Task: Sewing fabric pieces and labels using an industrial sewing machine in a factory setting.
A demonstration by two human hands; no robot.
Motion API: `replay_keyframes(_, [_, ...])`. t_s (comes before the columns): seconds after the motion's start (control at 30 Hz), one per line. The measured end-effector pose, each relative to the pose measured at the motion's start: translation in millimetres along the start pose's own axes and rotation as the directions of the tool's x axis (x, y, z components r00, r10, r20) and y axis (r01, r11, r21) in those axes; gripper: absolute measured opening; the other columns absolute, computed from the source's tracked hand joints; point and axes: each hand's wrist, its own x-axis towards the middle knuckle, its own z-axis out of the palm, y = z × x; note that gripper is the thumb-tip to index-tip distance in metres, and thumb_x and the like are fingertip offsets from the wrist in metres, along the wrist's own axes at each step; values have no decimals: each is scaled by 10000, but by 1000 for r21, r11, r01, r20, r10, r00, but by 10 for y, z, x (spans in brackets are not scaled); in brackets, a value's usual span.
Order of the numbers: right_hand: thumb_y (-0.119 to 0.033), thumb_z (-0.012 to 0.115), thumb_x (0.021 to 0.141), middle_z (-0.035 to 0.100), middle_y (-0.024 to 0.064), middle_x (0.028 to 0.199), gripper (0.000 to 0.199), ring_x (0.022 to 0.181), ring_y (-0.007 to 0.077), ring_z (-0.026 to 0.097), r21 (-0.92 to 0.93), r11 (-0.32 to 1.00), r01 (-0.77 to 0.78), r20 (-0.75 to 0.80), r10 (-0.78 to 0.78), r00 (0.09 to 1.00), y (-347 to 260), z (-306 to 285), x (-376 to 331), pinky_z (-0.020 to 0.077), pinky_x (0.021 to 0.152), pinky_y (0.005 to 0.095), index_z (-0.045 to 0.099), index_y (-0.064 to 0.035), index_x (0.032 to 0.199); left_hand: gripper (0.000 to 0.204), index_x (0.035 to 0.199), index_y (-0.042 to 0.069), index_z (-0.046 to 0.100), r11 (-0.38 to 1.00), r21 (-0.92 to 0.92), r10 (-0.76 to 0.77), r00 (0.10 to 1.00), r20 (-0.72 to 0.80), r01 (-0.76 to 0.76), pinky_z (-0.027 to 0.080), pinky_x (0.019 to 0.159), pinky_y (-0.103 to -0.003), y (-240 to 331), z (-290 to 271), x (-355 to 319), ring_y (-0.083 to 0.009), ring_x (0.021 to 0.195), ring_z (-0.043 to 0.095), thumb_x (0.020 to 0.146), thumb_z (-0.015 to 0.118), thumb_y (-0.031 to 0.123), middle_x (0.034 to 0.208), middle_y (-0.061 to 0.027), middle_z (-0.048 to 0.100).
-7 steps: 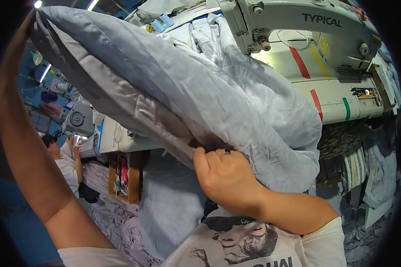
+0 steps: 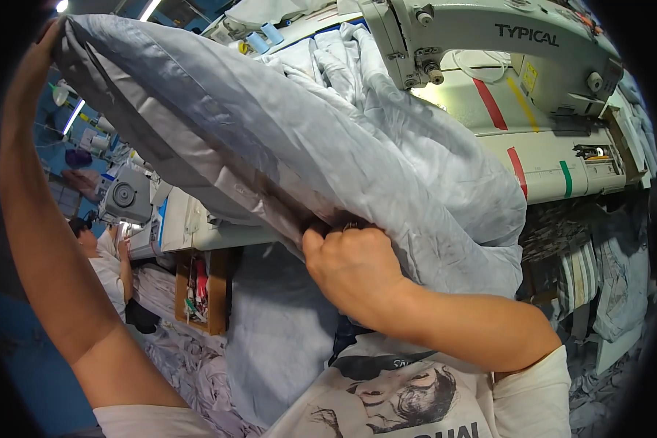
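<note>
A large, pale blue-grey cloth [image 2: 328,153] stretches from the upper left down toward my chest, its two layers parted along a long opening. High at the far left, my left hand [image 2: 49,44] is closed on one corner of it and holds that corner raised. My right hand [image 2: 354,274] grips the near edge, its fingertips tucked into the opening and hidden there. The cloth's right part lies bunched on the sewing table, in front of the sewing machine [image 2: 482,33]. More of the same pale cloth [image 2: 277,328] hangs below the table edge.
Red, yellow and green tape strips mark the sewing table [image 2: 555,171]. Blue thread spools [image 2: 271,33] stand at the back. Under the table on the left is an open wooden drawer [image 2: 215,292] with small items. A co-worker [image 2: 109,266] sits at another machine; cloth heaps [image 2: 182,365] cover the floor.
My right hand has shifted a little left and upward, its fingers deeper in the opening. The raised corner in my left hand has dipped slightly.
</note>
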Motion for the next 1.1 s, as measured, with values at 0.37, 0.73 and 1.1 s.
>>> replay_keyframes(0.37, [24, 624, 732, 606, 119, 737, 54, 709, 216, 593, 282, 956, -75, -234, 145, 961, 877, -1318, -479, 440, 593, 299, 630, 9, 784, 307, 1103, 77, 688, 914, -100, -384, 918, 97, 393, 346, 604, -204, -280, 176, -639, -37, 668, 454, 979, 571, 333, 787, 60, 561])
replay_keyframes(0.73, [-16, 676, 823, 661, 79, 783, 78, 719, 141, 592, 677, 637, -369, 55, 457, 888, 1366, -1066, -848, 445, 654, 269, 641, 42, 785, 236, 851, 44, 653, 698, -319, -521, 761, 387, 641, 334, 551, -210, -147, 1459, -2583, -29, 601, 427, 974, 579, 231, 668, 73, 510])
replay_keyframes(1.1, [13, 724, 712, 668, 95, 751, 70, 674, 147, 612, 697, 540, -472, 144, 540, 830, 1601, -578, -722, 464, 626, 266, 656, 27, 704, 240, 822, 26, 649, 598, -244, -570, 619, 540, 764, 329, 543, -209, -348, 2193, -3018, -22, 593, 411, 966, 595, 210, 672, 79, 506])
